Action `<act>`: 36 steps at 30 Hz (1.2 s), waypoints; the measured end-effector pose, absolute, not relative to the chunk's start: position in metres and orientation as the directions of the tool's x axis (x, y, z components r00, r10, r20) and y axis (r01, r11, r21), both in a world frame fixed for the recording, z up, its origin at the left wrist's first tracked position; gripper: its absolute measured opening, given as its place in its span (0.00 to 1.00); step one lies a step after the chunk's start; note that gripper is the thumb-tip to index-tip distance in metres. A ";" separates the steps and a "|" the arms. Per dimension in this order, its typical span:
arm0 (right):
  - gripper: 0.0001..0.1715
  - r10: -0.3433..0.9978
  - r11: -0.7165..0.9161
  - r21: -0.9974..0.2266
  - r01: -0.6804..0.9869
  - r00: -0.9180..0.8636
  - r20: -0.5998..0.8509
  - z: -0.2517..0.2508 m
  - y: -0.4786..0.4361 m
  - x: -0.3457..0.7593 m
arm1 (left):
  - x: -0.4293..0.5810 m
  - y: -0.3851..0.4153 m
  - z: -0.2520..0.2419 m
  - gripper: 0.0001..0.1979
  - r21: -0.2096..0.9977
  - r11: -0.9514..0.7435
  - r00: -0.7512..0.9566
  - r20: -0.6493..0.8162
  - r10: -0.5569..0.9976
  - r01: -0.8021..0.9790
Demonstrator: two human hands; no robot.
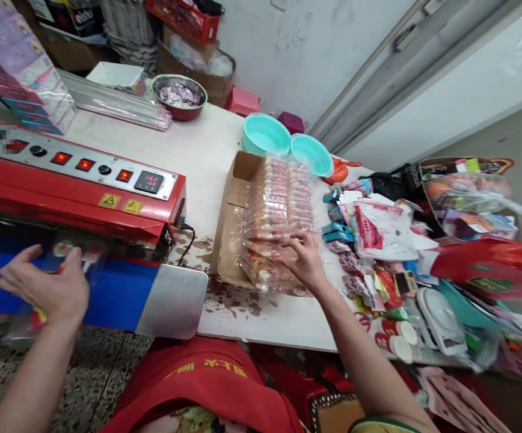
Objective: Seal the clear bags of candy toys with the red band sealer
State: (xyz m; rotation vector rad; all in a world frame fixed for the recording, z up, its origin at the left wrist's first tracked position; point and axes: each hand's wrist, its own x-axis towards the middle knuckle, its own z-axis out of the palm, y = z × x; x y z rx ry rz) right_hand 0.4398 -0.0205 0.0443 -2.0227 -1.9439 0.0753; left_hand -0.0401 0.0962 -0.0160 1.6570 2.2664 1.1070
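Observation:
At the left, my left hand is over the blue belt of a red sealing machine, thumb and fingers apart. A clear plastic packet with small colourful contents lies on the belt beside its thumb, partly hidden. My right hand is at the near part of a long row of clear packets, its fingers pinched on one packet's edge. Those packets stand close together in two columns in and over the side of an open cardboard box. Exactly what the packets hold is blurred.
A metal plate extends from the belt's end. Two turquoise basins and a bowl of small sachets stand farther back. Paper cups, a white scale and a red bag crowd the right. A black cable hangs by the machine.

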 end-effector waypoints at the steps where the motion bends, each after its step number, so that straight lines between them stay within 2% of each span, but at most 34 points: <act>1: 0.11 0.991 -0.002 -0.158 0.988 0.023 0.128 0.044 -0.026 0.453 | -0.027 0.086 -0.016 0.23 0.592 0.043 -0.345 0.408 0.845 0.805; 2: 0.07 0.997 -0.007 -0.065 0.998 0.011 0.070 0.042 -0.029 0.461 | -0.009 0.075 -0.016 0.22 0.567 -0.057 -0.269 0.475 0.838 0.822; 4: 0.02 0.999 -0.035 0.039 0.999 0.035 0.008 0.035 -0.028 0.468 | 0.030 0.056 -0.017 0.16 0.575 -0.244 -0.078 0.477 0.875 0.781; 6: 0.05 0.998 -0.038 0.014 0.999 0.038 0.040 0.033 -0.022 0.466 | 0.068 0.043 -0.017 0.10 0.619 -0.341 0.056 0.432 0.900 0.707; 8: 0.07 0.990 0.025 -0.140 0.990 -0.005 0.140 0.042 -0.014 0.462 | 0.098 0.037 -0.011 0.08 0.662 -0.397 0.142 0.405 0.903 0.636; 10: 0.09 0.969 0.104 -0.360 0.927 -0.013 0.248 0.064 -0.007 0.457 | 0.120 0.039 0.002 0.09 0.699 -0.432 0.194 0.396 0.897 0.570; 13: 0.08 0.934 0.157 -0.607 0.779 0.082 0.347 0.110 -0.001 0.446 | 0.143 0.050 0.031 0.15 0.783 -0.429 0.272 0.338 0.901 0.450; 16: 0.08 0.918 0.167 -0.744 0.647 0.173 0.357 0.143 0.004 0.430 | 0.163 0.064 0.061 0.32 0.916 -0.288 0.424 0.151 0.893 0.281; 18: 0.08 0.926 0.134 -0.823 0.552 0.227 0.302 0.148 0.007 0.418 | 0.171 0.070 0.074 0.39 0.988 -0.065 0.580 -0.028 0.814 0.139; 21: 0.12 0.945 -0.006 -0.920 0.393 0.304 0.123 0.127 0.012 0.396 | 0.168 0.070 0.074 0.34 0.947 0.322 0.723 -0.217 0.656 -0.008; 23: 0.15 0.944 -0.134 -0.959 0.250 0.327 -0.046 0.101 0.012 0.380 | 0.155 0.066 0.063 0.30 0.879 0.475 0.708 -0.304 0.637 -0.050; 25: 0.17 0.928 -0.255 -0.963 0.093 0.303 -0.216 0.074 0.011 0.363 | 0.135 0.059 0.050 0.30 0.823 0.566 0.656 -0.396 0.643 -0.058; 29: 0.25 0.869 -0.471 -0.862 -0.189 0.067 -0.490 0.033 0.010 0.334 | 0.091 0.051 0.033 0.32 0.748 0.664 0.548 -0.548 0.632 -0.017; 31: 0.24 0.820 -0.569 -0.786 -0.241 -0.099 -0.564 0.023 0.013 0.324 | 0.075 0.050 0.030 0.32 0.741 0.671 0.533 -0.570 0.625 0.005; 36: 0.25 0.608 -0.731 -0.680 -0.055 -0.504 -0.613 0.022 0.027 0.305 | 0.056 0.055 0.028 0.31 0.753 0.648 0.570 -0.584 0.578 0.114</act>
